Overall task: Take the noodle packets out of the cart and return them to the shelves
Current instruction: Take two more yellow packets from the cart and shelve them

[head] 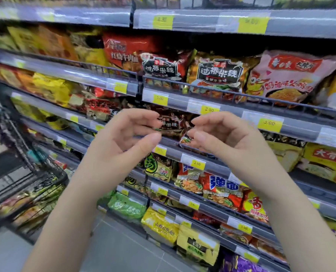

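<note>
My left hand (123,142) and my right hand (222,138) are raised side by side in front of the middle shelf (230,118). Their fingers are loosely curled and nothing is gripped in either. Between the fingertips, a dark brown noodle packet (173,123) lies on the shelf behind. The fingertips are close to its left and right edges; whether they touch it is unclear. The wire cart (35,185) stands at the lower left, below my left forearm, with several noodle packets (27,205) inside.
Shelves packed with noodle packets fill the view: red and gold packets (216,75) and a pink one (292,75) above, yellow ones (198,246) and a green one (126,207) below. Price rails with yellow tags (269,124) front each shelf. Grey floor (112,250) lies between cart and shelving.
</note>
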Tool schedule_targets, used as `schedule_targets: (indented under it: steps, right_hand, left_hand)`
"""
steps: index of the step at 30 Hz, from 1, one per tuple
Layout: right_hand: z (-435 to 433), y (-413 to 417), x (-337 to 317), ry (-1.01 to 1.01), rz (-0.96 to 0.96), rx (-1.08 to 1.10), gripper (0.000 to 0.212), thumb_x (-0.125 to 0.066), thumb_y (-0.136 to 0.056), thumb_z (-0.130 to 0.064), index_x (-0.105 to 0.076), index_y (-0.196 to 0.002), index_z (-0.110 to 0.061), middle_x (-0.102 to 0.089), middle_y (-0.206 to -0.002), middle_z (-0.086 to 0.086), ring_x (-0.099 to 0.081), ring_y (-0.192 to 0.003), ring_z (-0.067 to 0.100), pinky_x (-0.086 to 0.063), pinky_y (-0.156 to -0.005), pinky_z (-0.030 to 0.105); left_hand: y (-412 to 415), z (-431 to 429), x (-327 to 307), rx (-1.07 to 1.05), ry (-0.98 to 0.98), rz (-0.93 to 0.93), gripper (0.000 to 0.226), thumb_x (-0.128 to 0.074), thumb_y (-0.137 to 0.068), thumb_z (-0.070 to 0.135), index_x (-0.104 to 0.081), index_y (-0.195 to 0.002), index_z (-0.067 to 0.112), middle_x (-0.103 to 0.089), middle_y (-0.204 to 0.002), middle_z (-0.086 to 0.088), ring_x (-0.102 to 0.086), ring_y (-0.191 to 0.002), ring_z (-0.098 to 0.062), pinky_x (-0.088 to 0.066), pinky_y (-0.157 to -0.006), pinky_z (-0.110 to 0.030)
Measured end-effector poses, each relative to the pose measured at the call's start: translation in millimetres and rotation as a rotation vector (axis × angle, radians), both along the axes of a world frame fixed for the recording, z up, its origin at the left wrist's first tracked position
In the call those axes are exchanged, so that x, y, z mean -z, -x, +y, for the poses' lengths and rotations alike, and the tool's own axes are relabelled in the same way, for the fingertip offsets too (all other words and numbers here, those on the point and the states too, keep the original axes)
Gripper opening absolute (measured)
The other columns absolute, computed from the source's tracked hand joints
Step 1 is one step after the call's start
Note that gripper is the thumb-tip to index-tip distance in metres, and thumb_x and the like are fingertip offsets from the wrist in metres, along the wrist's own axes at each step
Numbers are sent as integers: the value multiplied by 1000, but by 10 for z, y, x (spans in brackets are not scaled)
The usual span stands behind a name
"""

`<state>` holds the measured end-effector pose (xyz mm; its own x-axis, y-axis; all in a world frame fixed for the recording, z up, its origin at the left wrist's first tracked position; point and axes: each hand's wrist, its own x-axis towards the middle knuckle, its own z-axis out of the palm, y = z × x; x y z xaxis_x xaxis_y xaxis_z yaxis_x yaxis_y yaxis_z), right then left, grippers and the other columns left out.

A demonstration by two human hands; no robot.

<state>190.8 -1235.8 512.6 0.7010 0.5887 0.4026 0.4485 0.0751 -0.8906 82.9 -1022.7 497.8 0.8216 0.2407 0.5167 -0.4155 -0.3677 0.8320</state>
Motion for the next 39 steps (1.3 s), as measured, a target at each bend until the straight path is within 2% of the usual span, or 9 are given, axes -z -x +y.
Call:
schedule_targets:
  steps: [6, 11, 16, 19, 22, 26, 32, 35, 39]
  right_hand:
    - [541, 69, 108, -24, 56, -87, 26, -73, -85, -31, -73, -109, -21, -77, -99, 3, -76, -90, 20, -61, -84, 30]
    - [1031, -49, 279, -14, 133, -205, 18, -72, -90, -19, -72, -108, -19, -79, -91, 3, -76, -81, 15, -58, -77, 23]
    - [1593, -270, 412, -1, 179, -339, 30, -72, -82, -32, -71, -109, -19, -79, -93, 4, -75, -81, 16, -59, -80, 26]
    - [1926, -466, 427, -2, 215, -407, 35, -71, -80, -34, -71, -110, -17, -80, -92, 3, -74, -80, 14, -59, -80, 24]
    - [2256, -686, 437, 2, 221, -475, 33, -70, -81, -37, -72, -109, -19, -80, -94, 3, -75, -82, 16, -58, -79, 24]
    - [2737, -946, 552, 14, 279, -580, 30, -71, -82, -38, -73, -108, -22, -79, -97, 3, -75, -84, 16, -58, -80, 23]
    - [3569, -1038, 831, 75, 388, -717, 30, -72, -82, -32, -72, -107, -16, -79, -97, 6, -73, -81, 11, -58, -76, 22]
    - [3950, -1019, 923, 112, 416, -750, 31, -70, -79, -33, -73, -106, -17, -78, -99, 9, -73, -80, 10, -60, -79, 25]
    - [4518, -979, 1067, 149, 407, -783, 28, -69, -81, -36, -72, -105, -21, -79, -96, 6, -73, -80, 12, -60, -79, 28]
  left_hand:
    - [299, 365, 255, -82, 73, 12, 31, -68, -93, 23, -65, -123, 21, -73, -116, -2, -70, -108, -26, -60, -88, -35]
    - [411, 715, 351, -208, 102, 41, 30, -68, -96, 25, -64, -124, 16, -73, -116, -5, -70, -104, -33, -60, -88, -48]
    - [394, 1036, 395, -328, 145, 67, 27, -64, -99, 17, -63, -124, 10, -74, -112, -4, -72, -101, -24, -61, -85, -38]
    - [286, 1263, 397, -402, 125, 72, 26, -62, -100, 13, -62, -125, 6, -73, -113, -6, -72, -100, -25, -61, -85, -39]
    - [155, 1510, 398, -463, 118, 82, 31, -64, -99, 22, -62, -126, 9, -72, -115, -7, -73, -101, -24, -61, -86, -39]
    - [-22, 1810, 451, -559, 157, 80, 36, -64, -94, 29, -63, -125, 12, -73, -116, -5, -73, -102, -23, -61, -85, -38]
    - [2, 2195, 669, -733, 271, 117, 31, -64, -93, 21, -63, -122, 10, -76, -110, 2, -73, -96, -15, -59, -79, -25]
    - [111, 2442, 753, -821, 306, 134, 42, -67, -87, 34, -65, -123, 12, -76, -113, -1, -73, -97, -15, -60, -79, -26]
    - [228, 2931, 935, -871, 359, 187, 37, -66, -94, 25, -63, -126, 8, -74, -116, -6, -71, -100, -19, -62, -83, -33]
